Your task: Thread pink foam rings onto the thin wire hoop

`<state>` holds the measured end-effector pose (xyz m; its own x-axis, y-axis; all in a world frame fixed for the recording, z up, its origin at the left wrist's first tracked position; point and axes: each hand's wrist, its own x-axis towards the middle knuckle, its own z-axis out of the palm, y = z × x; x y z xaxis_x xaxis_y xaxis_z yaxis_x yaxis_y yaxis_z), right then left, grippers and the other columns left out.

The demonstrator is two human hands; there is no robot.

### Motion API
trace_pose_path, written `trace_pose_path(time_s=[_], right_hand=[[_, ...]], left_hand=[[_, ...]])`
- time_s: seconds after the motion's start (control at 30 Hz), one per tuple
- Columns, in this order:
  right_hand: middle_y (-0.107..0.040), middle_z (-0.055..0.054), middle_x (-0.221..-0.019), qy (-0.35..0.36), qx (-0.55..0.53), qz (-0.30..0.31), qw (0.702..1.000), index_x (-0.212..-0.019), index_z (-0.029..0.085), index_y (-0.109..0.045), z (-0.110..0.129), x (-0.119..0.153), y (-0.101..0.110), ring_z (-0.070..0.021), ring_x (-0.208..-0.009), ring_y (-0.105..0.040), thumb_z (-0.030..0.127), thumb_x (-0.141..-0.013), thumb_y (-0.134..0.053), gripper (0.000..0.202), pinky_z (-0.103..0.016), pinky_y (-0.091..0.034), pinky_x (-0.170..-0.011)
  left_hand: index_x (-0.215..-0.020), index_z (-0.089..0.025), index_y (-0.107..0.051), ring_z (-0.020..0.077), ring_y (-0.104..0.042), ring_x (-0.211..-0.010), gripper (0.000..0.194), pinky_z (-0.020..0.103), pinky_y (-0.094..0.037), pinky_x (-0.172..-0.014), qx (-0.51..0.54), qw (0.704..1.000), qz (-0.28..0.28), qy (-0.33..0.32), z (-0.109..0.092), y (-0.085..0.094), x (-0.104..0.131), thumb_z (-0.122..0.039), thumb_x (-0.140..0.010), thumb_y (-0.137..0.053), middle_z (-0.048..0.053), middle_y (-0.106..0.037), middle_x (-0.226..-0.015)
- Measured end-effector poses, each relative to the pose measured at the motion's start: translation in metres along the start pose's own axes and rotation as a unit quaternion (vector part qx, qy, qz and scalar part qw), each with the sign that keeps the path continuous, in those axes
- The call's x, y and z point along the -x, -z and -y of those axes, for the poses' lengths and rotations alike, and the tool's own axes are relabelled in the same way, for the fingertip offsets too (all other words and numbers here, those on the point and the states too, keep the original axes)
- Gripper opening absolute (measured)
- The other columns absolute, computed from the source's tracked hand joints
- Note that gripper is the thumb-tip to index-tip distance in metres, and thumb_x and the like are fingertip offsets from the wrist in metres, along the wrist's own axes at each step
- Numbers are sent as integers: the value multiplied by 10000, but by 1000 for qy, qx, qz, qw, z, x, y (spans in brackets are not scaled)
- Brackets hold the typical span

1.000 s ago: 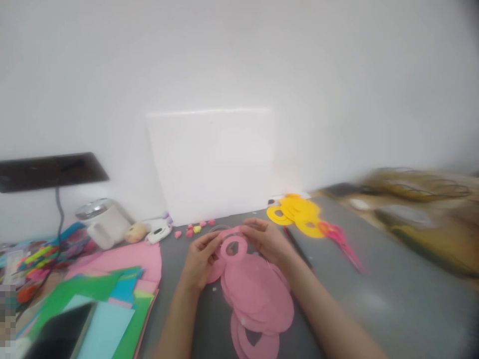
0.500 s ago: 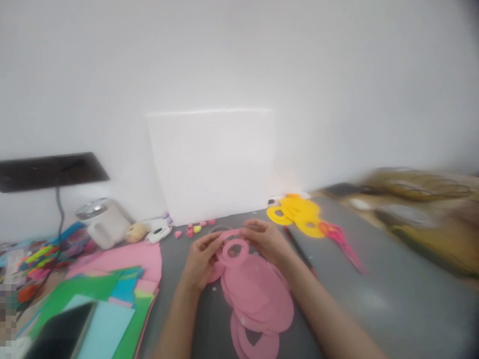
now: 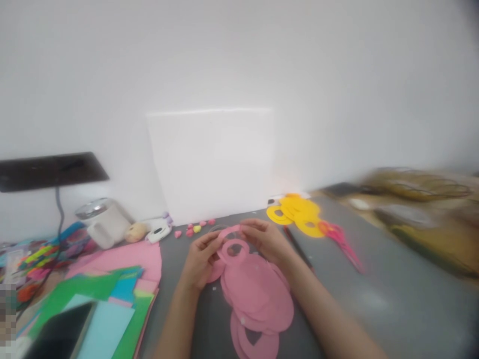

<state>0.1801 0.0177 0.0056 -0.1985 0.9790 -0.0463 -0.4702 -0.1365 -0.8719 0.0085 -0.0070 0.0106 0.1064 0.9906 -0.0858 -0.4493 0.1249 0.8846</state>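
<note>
My left hand (image 3: 202,259) pinches the left side of a pink paper ring (image 3: 224,233). On its other side the ring is gripped by the closed fingers of my right hand (image 3: 264,242). Just below the held ring lies another pink ring (image 3: 235,251), close to or touching it. Beneath my hands spreads a pile of pink paper ovals (image 3: 256,294) on the grey table. At the pile's near end is a pink cut-out (image 3: 264,346) with a dark hole. Blur hides my exact fingertip contact.
Yellow paper cut-outs (image 3: 299,212), pink scissors (image 3: 342,242) and a dark pencil (image 3: 299,249) lie to the right. Coloured sheets (image 3: 86,284) and a phone (image 3: 62,331) are on the left. A white board (image 3: 213,164) leans on the wall behind small heart-shaped beads (image 3: 190,232).
The held pink ring has shifted slightly and its upper edge shows more clearly between my fingers. My hands have barely moved.
</note>
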Motion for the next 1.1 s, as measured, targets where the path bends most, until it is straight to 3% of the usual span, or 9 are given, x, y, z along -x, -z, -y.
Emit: trace_pose_path(time_s=[0.2,0.5,0.8,1.1], right_hand=[[-676,-16,-695,9,4,9,1000,-759,160,-687,-2,0,2,-119,-641,-614,279,-570,-792,246,-266,-486,-682],[-676,-17,-683,-18,4,-13,1000,-774,159,-679,3,3,-4,-129,-614,-613,290,-504,-820,332,-255,-467,-617],[-674,-22,-694,-5,39,-21,999,-696,150,-681,5,4,-6,-127,-629,-598,310,-504,-812,283,-268,-464,-647],[-607,30,-574,-1,11,-37,999,-624,161,-606,1,4,-7,-83,-522,-526,305,-501,-817,284,-215,-412,-528]], left_hand=[[-876,-153,-729,152,-637,-750,218,223,-494,-692,3,1000,13,-7,4,5,-3,-221,-669,-726,79,-723,-860],[-857,-136,-727,136,-631,-669,226,221,-487,-659,8,1000,20,-4,4,2,-2,-230,-651,-741,53,-712,-720],[-889,-123,-719,168,-618,-713,294,263,-505,-617,0,1000,10,9,3,3,-2,-257,-631,-758,96,-711,-860],[-903,-123,-720,185,-624,-743,328,267,-501,-635,-12,999,28,9,3,2,-1,-275,-616,-768,118,-711,-885]])
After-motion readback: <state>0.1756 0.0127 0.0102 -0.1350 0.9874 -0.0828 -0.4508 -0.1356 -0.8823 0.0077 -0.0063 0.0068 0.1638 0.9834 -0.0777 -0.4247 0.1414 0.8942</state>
